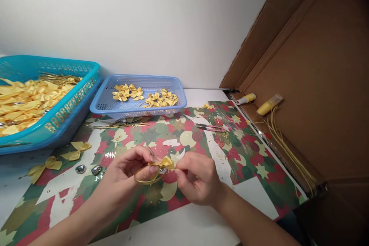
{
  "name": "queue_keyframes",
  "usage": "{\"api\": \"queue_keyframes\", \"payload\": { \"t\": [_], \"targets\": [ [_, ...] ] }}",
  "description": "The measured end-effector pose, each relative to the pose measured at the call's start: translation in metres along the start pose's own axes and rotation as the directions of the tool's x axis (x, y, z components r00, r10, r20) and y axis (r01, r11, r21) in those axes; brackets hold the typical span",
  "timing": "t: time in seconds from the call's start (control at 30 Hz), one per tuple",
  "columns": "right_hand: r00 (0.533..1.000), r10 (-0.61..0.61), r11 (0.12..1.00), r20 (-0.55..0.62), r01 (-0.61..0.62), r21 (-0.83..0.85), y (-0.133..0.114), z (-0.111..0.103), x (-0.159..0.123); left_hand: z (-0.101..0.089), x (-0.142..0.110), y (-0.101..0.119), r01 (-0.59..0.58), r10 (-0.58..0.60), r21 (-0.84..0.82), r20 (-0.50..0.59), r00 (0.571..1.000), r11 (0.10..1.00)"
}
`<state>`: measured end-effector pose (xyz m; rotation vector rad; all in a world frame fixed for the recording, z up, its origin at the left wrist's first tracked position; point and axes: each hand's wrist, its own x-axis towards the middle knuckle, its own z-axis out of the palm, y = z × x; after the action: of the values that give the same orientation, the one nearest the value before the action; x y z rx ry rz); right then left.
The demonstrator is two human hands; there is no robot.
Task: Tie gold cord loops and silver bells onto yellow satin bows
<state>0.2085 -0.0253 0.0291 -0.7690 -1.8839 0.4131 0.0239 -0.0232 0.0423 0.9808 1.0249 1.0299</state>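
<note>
A yellow ribbon bow [166, 162] is pinched between the thumb and fingers of my left hand [122, 171]. From it hangs a loop of gold cord [140, 181] that curves below my left thumb. Partly hidden under the bow is a small shiny silver piece [163, 170]. My right hand [198, 177] is closed, thumb against forefinger, at the right end of the bow. Left of my hands lie a silver heart charm [80, 168] and another heart charm [97, 169], with two loose yellow bows [77, 150] beyond them.
A turquoise basket [72, 111] heaped with yellow bows stands at the left. Behind my hands sits a blue basket [138, 112] with bows. Gold cords [123, 125] and thread snips [211, 127] lie on the patterned sheet. Cardboard [317, 84] walls the right side, near a cord bundle [284, 148].
</note>
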Motion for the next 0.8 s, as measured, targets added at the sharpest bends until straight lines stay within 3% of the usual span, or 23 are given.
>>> {"api": "queue_keyframes", "payload": {
  "t": [0.23, 0.5, 0.8],
  "targets": [
    [1.0, -0.007, 1.0, 0.004, 0.007, 0.015, 0.0004, 0.0007, -0.0004, 0.0005, -0.0007, -0.0012, 0.038, -0.038, -0.02, 0.018, 0.999, 0.999],
    [1.0, -0.017, 1.0, 0.007, 0.017, 0.001, -0.0013, 0.0009, -0.0005, 0.0029, -0.0016, 0.0014, -0.002, 0.001, 0.031, 0.011, 1.0, 1.0],
    [0.995, -0.066, 0.997, 0.074, 0.068, -0.026, 0.0017, -0.0038, 0.0011, 0.0006, -0.0027, -0.0001, 0.027, -0.027, 0.012, 0.022, 0.999, 1.0]
  ]
}}
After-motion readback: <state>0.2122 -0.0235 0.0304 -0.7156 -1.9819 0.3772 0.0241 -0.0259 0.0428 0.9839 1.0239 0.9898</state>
